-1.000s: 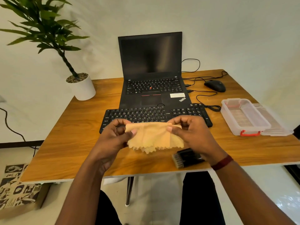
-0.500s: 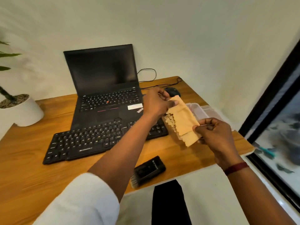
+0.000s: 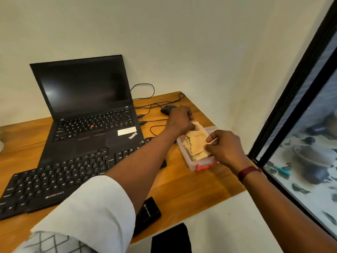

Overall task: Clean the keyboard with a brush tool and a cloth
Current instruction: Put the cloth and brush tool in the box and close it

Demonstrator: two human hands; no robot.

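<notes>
- Lying nearest to me, the brush tool rests on the table, on my side of the right end of the keyboard. My left forearm, in a rolled white sleeve, covers part of it.
- Keyboard: black and flat on the table. My left forearm crosses above its right end.
- Right hand: positioned right of the keyboard, with a dark red wristband. Thumb and fingers are curled, pinching the near corner of the cloth.
- Cloth: tan, folded, with wavy-cut edges. I hold it between both hands, right of the keyboard, over the clear plastic box. I cannot tell whether it touches the box.
- Box: open, just right of the keyboard, with its red latch on the end facing me.
- Left hand: beyond the keyboard's right end. Fingers are curled, gripping the far end of the cloth.
- Laptop: open, screen dark, directly behind the keyboard.
- Mouse: black, behind and right of the keyboard, partly hidden by my left hand.
</notes>
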